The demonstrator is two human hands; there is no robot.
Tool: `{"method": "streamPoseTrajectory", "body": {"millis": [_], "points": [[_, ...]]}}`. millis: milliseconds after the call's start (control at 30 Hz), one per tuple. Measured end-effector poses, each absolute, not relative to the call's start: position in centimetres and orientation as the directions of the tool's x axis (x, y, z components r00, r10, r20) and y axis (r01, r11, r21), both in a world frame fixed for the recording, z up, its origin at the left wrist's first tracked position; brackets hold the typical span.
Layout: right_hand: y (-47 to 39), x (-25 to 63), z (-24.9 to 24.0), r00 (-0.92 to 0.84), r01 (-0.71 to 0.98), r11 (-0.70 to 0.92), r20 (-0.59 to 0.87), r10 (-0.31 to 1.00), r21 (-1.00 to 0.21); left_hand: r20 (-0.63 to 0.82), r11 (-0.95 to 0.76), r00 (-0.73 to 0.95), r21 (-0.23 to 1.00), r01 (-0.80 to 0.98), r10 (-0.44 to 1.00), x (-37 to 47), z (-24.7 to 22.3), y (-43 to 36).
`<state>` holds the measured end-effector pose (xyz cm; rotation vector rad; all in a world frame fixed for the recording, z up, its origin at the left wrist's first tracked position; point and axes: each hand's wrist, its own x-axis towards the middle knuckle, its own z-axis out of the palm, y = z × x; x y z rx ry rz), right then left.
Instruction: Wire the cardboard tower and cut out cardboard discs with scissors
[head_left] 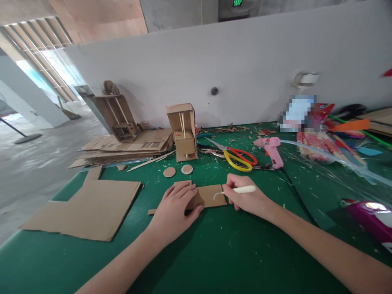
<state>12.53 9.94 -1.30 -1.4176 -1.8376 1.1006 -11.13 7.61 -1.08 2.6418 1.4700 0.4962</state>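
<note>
Keep your left hand [176, 206] pressed flat on the small cardboard piece [208, 196], fingers spread; your right hand [245, 198], fingers pinching the white-handled tool [241, 189], should draw steadily.

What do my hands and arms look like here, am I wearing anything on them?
Both arms are bare from the frame's edge to the wrist: no sleeves show. The left hand and right hand wear no gloves, and no watch, ring or bracelet shows. The fingernails look short and unpainted.
</note>
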Motion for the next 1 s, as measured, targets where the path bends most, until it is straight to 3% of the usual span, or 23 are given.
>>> {"method": "streamPoseTrajectory", "body": {"millis": [100, 267, 467, 767, 1000], "points": [[10.0, 12.8, -1.4, -0.223, 0.465, 0.053, -0.059, 0.973, -0.884, 0.233, -0.536, 0.489, 0.229, 0.813, 0.841, -11.1, -1.0, 7.6], [10.0, 12.6, -1.6, -0.172, 0.277, 0.044, -0.005, 0.985, -0.96, 0.253, -0.55, 0.497, 0.219, 0.806, 0.83, -11.2, -1.2, 7.7], [9.4, 12.0, -1.1, -0.44, 0.358, 0.146, -0.029, 0.898, -0.922, 0.266, -0.559, 0.502, 0.215, 0.801, 0.823, -11.2, -1.3, 7.7], [9.6, 12.0, -1.2, -0.463, 0.418, 0.173, -0.046, 0.885, -0.892, 0.261, -0.553, 0.498, 0.22, 0.804, 0.827, -11.1, -1.3, 7.7], [10.1, 12.7, -0.6, -0.489, 0.441, 0.069, -0.175, 0.855, -0.895, 0.245, -0.551, 0.501, 0.218, 0.806, 0.83, -11.1, -1.2, 7.7]]}}
